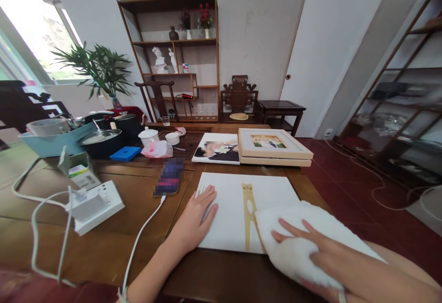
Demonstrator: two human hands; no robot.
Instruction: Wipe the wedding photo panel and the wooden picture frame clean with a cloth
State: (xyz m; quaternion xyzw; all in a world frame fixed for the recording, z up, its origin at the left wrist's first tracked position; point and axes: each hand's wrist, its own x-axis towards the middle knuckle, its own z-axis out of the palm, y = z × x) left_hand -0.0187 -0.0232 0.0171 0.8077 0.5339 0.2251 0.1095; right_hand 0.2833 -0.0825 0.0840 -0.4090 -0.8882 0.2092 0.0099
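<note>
White board [224, 215] is lying flat on the brown table [138, 178], near the middle of the frame and a bit low. The left hand [195, 220] is resting on the board's left edge. Its palm is facing down, its fingers are lying flat and close together, and its thumb is sticking out to the side. It is not pinching anything. Maybe it is pressing there so that the board will not slip.

At the lower right, the right hand [328, 252] is pinching a bunch of fluffy white cloth [295, 254] between its thumb and fingers, with two fingers poking out over the top. The bunching is probably making the soft cloth easier to hold. The cloth is covering the board's lower right corner and part of the gold stand [247, 195], which is lying on the board.

Behind the board, a photo [217, 151] and two stacked frames [295, 148] are sitting side by side, perhaps to be out of the way. Left of the board, a phone [172, 178] is lying with a white cord [163, 199] plugged in, likely for charging.
</note>
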